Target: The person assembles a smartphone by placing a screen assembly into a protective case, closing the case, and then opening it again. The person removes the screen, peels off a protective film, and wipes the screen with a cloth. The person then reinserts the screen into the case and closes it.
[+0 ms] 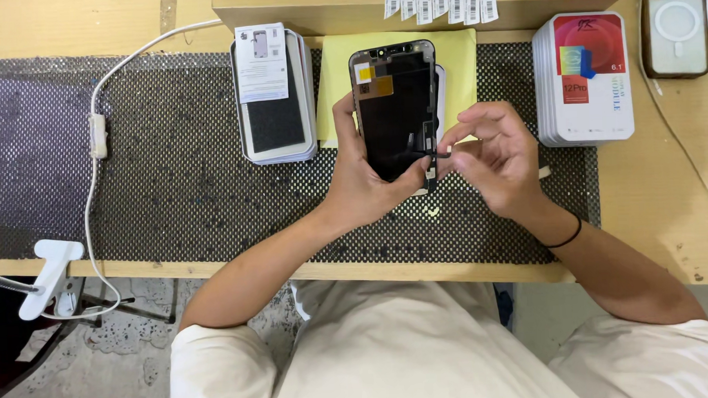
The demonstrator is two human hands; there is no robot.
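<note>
- Screen panel (395, 103) is held upright above the black mesh mat (173, 182), back side toward the camera, in front of a yellow sheet (334, 74).
- Left hand (365, 183) is clamped on the panel's lower part, thumb along the left edge, fingers wrapped under the bottom.
- Right hand (494, 159) is just beside the panel's lower right edge; thumb and forefinger are pinched together on the thin black flex cable (439, 152) that sticks out there.
- Hands are close together, joined only through the panel.
- Step in hand, as judged: the flex cable is being handled or checked while the panel is steadied.
- Next move, as judged: light pull only, panel kept still by the left hand, no sharp bend at the cable root.
- Cable end is too small to be made out.
- Stack of packed panels with a white label (274, 96) is seen left of the panel; a second stack, red-topped (589, 77), is at right.
- Phone in a clear case (675, 24) is lying at top right on the wooden bench (668, 204).
- White cord with inline switch (98, 136) is run along the mat's left part.
</note>
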